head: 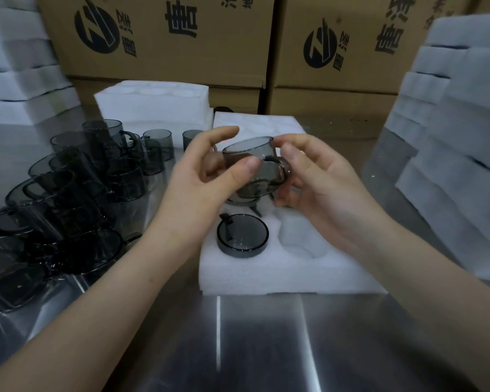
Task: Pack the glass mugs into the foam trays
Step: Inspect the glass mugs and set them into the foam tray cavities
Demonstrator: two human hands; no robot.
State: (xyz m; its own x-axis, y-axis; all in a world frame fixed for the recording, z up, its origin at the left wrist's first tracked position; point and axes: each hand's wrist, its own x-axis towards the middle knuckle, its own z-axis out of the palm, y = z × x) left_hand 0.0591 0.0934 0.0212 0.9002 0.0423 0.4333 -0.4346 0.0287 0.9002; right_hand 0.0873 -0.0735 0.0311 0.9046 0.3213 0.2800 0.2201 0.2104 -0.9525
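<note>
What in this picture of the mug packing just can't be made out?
- Head view: far pockets of the foam tray, hidden behind the left hand, right hand and held mug.
- Head view: the mug below, mostly covered by the held mug.
- Head view: the number of loose mugs; they overlap, blur and leave the left edge.
- Head view: the cardboard boxes, print cut by the top edge.

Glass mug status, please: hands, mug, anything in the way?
Left hand and right hand both grip the glass mug, tilted above the foam tray. One seated mug near-left. Near-right pocket open, nothing in the way.
</note>
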